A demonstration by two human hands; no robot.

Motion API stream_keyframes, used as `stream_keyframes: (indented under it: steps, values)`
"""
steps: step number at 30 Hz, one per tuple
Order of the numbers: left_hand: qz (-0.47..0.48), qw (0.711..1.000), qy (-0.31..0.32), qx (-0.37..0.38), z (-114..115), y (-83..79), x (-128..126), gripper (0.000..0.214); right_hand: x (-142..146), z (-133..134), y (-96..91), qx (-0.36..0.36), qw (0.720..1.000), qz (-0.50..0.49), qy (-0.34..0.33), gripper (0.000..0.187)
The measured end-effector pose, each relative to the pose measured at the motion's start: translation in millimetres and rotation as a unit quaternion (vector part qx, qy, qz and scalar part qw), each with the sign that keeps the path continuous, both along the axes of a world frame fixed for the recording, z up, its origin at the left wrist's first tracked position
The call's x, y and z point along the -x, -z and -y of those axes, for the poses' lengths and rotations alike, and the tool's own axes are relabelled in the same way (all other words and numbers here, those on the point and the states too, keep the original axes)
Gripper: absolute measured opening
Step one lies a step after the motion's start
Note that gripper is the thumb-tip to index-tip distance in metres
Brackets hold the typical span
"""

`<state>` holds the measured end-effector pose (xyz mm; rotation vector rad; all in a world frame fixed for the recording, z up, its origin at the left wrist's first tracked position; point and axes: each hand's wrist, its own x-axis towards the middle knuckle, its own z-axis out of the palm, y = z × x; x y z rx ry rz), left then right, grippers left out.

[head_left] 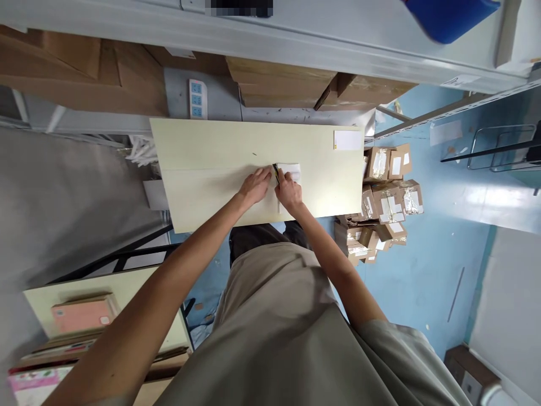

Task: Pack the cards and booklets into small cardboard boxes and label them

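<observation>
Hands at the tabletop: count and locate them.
2: the left hand near its middle; the right hand just right of that, holding a black-and-yellow tool by white paper.

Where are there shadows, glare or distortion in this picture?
Head view: soft shadow on the table beside the left hand; head view: pale glare on the blue floor at right; head view: the left arm looks stretched toward the corner.

No words or numbers can be read. The white paper [291,168] near the middle of the table [211,146] carries faint print — too small to make out. The white card [347,140] at the table's far right corner shows a small yellow mark. White labels [396,166] on the cartons [382,158] beyond its right edge — illegible too.
</observation>
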<state>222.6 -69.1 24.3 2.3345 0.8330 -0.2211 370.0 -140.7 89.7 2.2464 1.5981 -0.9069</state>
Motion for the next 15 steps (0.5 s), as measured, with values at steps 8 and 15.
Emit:
stream_keyframes:
  steps: [8,15]
  values:
    - [0.039,0.999,-0.022,0.031,-0.8,11.3,-1.0,0.069,7.5,14.4,-10.0,0.034,0.998,0.019,-0.048,0.072]
    - [0.031,0.999,-0.029,0.031,0.2,7.7,-2.6,0.062,6.6,38.0,-14.8,0.074,0.994,0.009,-0.082,0.072]
